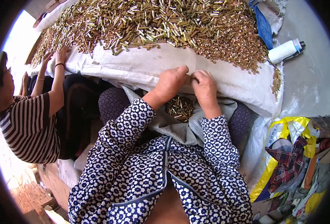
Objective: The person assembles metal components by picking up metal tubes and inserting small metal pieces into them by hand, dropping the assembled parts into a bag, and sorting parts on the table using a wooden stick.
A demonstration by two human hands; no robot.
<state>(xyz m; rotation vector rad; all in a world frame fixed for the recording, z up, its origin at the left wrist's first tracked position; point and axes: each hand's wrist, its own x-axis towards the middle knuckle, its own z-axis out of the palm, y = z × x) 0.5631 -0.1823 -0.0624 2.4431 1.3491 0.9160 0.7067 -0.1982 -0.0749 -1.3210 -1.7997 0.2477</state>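
We are holding our left hand (172, 82) and right hand (205, 89) close together over the near edge of the sheet-covered table (133, 61). The fingers of both are curling closed; we cannot tell whether they are pinching a piece between them. Long metal pieces (165, 24) are lying heaped beyond that edge, small metal pieces (236, 43) are spreading toward the table's right end, and a lap pile (180, 109) of metal pieces is resting in the grey cloth (178, 132) between our forearms. We are probably working piece by piece, perhaps taking small parts off long ones. The next move is likely calling for a steady fingertip twist or pull, then letting each part drop onto its own pile.
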